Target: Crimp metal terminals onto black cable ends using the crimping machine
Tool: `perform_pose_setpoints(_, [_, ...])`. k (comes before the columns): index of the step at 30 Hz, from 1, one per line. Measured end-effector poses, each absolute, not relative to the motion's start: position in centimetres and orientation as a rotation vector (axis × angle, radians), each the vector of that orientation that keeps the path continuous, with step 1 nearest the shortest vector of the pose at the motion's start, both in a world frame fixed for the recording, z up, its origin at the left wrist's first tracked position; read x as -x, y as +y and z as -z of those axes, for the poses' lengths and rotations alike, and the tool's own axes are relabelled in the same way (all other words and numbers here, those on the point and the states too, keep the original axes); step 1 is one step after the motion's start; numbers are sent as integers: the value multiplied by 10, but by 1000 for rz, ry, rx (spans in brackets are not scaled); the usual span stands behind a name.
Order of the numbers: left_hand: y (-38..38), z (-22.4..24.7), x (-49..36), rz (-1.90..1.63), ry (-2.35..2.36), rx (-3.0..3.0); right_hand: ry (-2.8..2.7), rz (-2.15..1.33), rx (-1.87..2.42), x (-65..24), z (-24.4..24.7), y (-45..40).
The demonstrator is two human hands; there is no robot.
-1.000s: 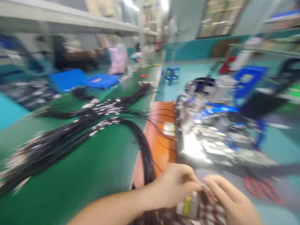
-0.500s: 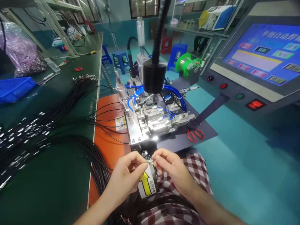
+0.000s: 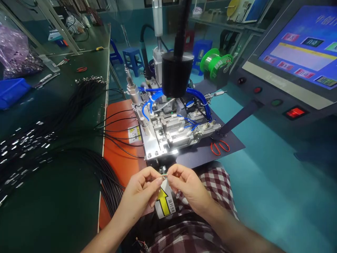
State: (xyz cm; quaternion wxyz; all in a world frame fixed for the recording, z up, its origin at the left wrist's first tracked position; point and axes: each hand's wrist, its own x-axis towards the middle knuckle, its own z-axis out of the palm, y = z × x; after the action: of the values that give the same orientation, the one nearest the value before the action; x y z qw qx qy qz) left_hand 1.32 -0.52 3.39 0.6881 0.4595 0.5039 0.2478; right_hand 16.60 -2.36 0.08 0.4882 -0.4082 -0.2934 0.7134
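Note:
My left hand (image 3: 143, 189) pinches thin wires (image 3: 164, 175) between thumb and forefinger, just in front of the metal machine (image 3: 176, 130). On the other side of the wires, my right hand (image 3: 186, 184) is closed on their ends with its fingertips. The two hands nearly touch. Below them lies a white label with a yellow arrow (image 3: 164, 203). A thick bundle of black cables (image 3: 110, 186) runs down along the table edge, left of my left hand.
Red-handled scissors (image 3: 219, 147) rest on the dark plate right of the machine. A control panel with a screen (image 3: 302, 45) stands at the right. A black cylinder (image 3: 177, 75) hangs above the machine. A blue tray (image 3: 13, 92) and more cables (image 3: 79, 100) are on the green table (image 3: 52, 200).
My right hand has moved slightly left and closed on the wires near my left fingertips. The camera view has tilted down a little.

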Motion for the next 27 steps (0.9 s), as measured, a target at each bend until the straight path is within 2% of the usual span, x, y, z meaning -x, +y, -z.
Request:
perform_pose_setpoints(7, [-8, -35, -10, -537, 1083, -1033, -647, -1726, 950, -166, 0, -24])
perform_pose_setpoints(18, [-13, -32, -11, -606, 1142, -1028, -828, -1547, 1110, -152, -1, -31])
perform_pose_setpoints(27, [-10, -41, -15, -564, 1073, -889, -985, -1561, 1115, -164, -7, -28])
